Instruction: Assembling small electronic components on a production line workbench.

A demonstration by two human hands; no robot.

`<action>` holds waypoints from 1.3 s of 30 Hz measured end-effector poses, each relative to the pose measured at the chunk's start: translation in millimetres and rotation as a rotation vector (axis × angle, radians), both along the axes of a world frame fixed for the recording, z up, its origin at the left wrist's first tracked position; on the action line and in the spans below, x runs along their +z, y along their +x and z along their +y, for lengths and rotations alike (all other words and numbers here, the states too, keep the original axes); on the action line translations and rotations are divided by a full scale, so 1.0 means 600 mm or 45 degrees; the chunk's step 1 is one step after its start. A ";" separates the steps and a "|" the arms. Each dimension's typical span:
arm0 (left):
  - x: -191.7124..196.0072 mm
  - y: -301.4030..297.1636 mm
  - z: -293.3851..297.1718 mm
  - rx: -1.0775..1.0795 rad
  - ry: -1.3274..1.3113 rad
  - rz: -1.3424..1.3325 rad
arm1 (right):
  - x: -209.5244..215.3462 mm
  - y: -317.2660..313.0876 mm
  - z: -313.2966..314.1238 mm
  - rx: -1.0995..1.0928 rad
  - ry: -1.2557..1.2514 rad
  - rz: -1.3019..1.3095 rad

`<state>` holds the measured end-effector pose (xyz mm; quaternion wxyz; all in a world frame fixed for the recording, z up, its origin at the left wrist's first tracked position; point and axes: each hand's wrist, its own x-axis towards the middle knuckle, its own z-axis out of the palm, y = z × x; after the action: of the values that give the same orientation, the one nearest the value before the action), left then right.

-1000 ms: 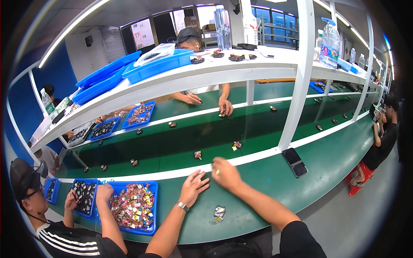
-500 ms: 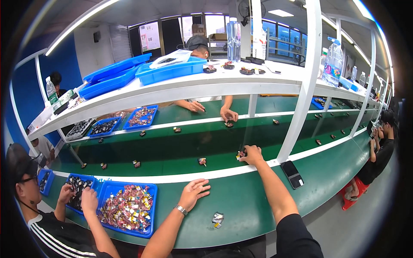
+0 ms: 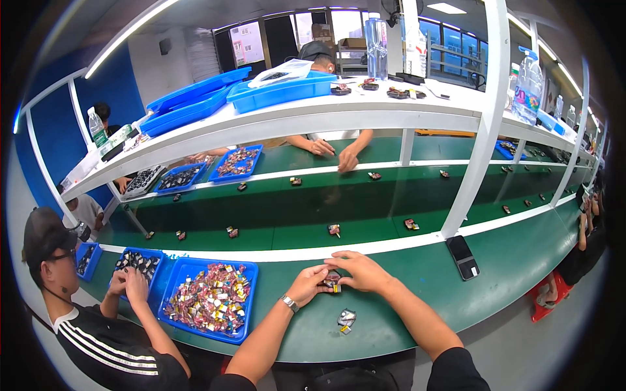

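Observation:
My left hand (image 3: pixel 309 285) and my right hand (image 3: pixel 362 271) meet over the green table. Between their fingertips is a small wired electronic part (image 3: pixel 332 283), dark and reddish with a yellow-and-white tab; fingers partly cover it. Just nearer to me on the table lies a loose grey piece with a yellow tab (image 3: pixel 346 318). To the left stands a blue tray (image 3: pixel 252 305) heaped with small red-wired parts in clear wrapping. Beyond a white rail, similar parts (image 3: pixel 334 230) sit spaced out on a green conveyor belt (image 3: pixel 293 212).
A black phone-like device (image 3: pixel 462 258) lies at the right by a white post (image 3: pixel 479 137). A co-worker (image 3: pixel 98 313) at my left handles black pieces over another blue tray (image 3: pixel 156 279). Overhead runs a white shelf (image 3: pixel 274 124) with trays and bottles. Another person's hands (image 3: pixel 336 153) work across the belt.
My right hand has come back from the belt to my left hand, which was open and is now closed on the small part. The whole view has shifted slightly.

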<state>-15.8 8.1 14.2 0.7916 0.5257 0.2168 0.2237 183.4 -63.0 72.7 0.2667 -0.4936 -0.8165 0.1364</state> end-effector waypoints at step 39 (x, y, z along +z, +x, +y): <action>-0.008 0.008 -0.012 0.062 -0.015 -0.192 | -0.067 -0.019 -0.010 -0.150 0.018 0.364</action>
<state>-10.9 1.0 9.5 0.8031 0.4973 0.1705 0.2805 171.9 -69.1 32.2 0.3913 -0.5144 -0.7406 0.1839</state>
